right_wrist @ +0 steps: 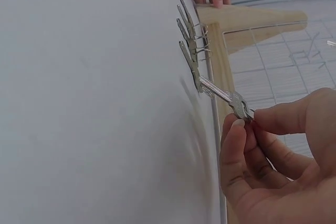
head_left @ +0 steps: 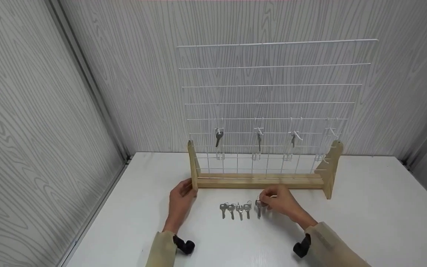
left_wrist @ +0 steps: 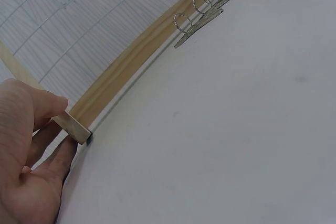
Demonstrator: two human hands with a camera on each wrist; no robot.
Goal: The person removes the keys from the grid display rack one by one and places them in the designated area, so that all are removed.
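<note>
at the near side, two light sleeves (head_left: 163, 249) reach over the white table (head_left: 235, 244) — the right hand (head_left: 282, 201) pinches one key (head_left: 259, 210) between thumb and fingers, just beside the right end of a row of four keys (head_left: 240, 210) lying on the table; the left hand (head_left: 180, 198) grips the foot of the left upright (head_left: 194, 167) of a wooden stand (head_left: 261, 183); beyond, three keys (head_left: 219, 138) hang from hooks on the white wire grid (head_left: 272, 103) — behind that rises a grey wood-patterned wall (head_left: 143, 92)
</note>
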